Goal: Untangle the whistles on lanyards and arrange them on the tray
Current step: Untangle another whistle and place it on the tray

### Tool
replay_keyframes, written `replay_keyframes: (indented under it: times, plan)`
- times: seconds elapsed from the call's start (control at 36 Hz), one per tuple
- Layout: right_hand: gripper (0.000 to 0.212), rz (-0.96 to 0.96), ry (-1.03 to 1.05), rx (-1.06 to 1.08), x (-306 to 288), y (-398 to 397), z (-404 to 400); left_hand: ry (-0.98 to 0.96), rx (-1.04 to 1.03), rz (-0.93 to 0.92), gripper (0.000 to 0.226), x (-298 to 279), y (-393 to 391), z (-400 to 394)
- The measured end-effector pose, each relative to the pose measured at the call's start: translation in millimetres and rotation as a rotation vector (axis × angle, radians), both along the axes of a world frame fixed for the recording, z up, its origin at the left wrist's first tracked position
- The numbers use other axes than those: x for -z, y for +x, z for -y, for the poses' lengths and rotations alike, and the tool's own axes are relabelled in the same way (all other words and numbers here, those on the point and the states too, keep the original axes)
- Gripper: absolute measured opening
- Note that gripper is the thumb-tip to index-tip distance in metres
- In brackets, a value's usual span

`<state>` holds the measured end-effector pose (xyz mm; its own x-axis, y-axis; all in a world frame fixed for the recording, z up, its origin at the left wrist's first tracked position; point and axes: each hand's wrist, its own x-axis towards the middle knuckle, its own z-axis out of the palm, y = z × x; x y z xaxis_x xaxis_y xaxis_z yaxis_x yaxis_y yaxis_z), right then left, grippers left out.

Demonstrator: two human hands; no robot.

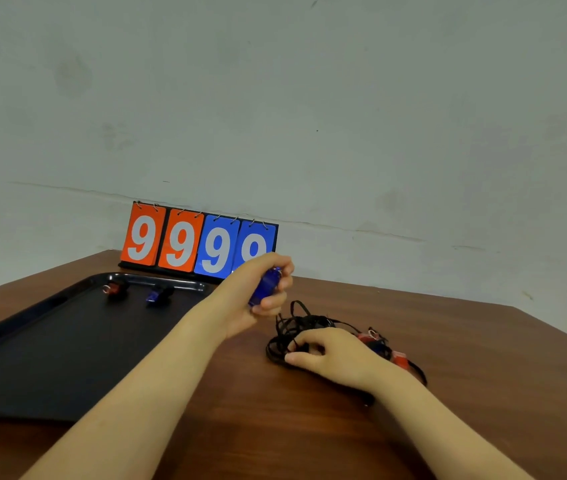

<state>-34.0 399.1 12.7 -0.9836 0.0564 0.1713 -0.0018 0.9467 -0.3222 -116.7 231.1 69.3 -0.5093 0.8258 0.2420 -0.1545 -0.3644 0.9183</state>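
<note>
My left hand [257, 292] grips a blue whistle [266, 285], raised a little above the table, its black cord running down to the tangle. A tangle of black lanyards [295, 323] lies on the wooden table, with red whistles [366, 337] and a blue one half hidden behind my right hand [330, 355]. That hand rests on the tangle, fingers curled around the cords. The black tray [50, 348] lies to the left. At its far end sit a red whistle [114, 289] and a blue whistle [157, 295].
A flip scoreboard [199, 242] showing 9 9 9 9 in orange and blue stands behind the tray against the grey wall. The brown table [448, 341] extends right to its edge.
</note>
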Motion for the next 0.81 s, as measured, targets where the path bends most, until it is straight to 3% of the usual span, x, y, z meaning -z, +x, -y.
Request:
replay_keyframes:
  times: [0.08,0.19,0.25,0.36,0.42,0.56,0.69,0.75,0.81]
  plan:
    - [0.022,-0.069,-0.069,-0.004,-1,1,-2,-0.024,-0.069,0.006,0.020,3,-5,-1]
    - [0.042,-0.230,-0.271,0.128,-10,9,-7,-0.112,-0.195,0.007,0.021,10,-14,-3]
    - [0.042,-0.334,-0.558,0.234,-16,12,-12,-0.158,-0.252,0.028,0.021,14,-18,-4]
    - [0.038,-0.562,-1.393,0.274,-29,9,-28,-0.202,-0.343,0.092,0.018,20,-26,-4]
    - [0.035,-0.601,-1.535,0.322,-31,11,-38,-0.223,-0.410,0.087,0.022,22,-30,-5]
    - [0.024,-0.631,-1.358,0.500,-28,15,-55,-0.211,-0.440,0.064,0.024,19,-25,-10]
    - [0.030,-0.590,-0.508,0.611,-19,21,-62,-0.080,-0.516,0.072,0.012,8,-16,-12]
    - [0.026,-0.553,-0.297,0.610,-17,20,-58,-0.053,-0.524,0.075,0.013,2,-11,-11]
    - [0.037,-0.534,-0.201,0.502,-15,15,-51,-0.097,-0.567,0.016,0.017,-3,-4,-12]
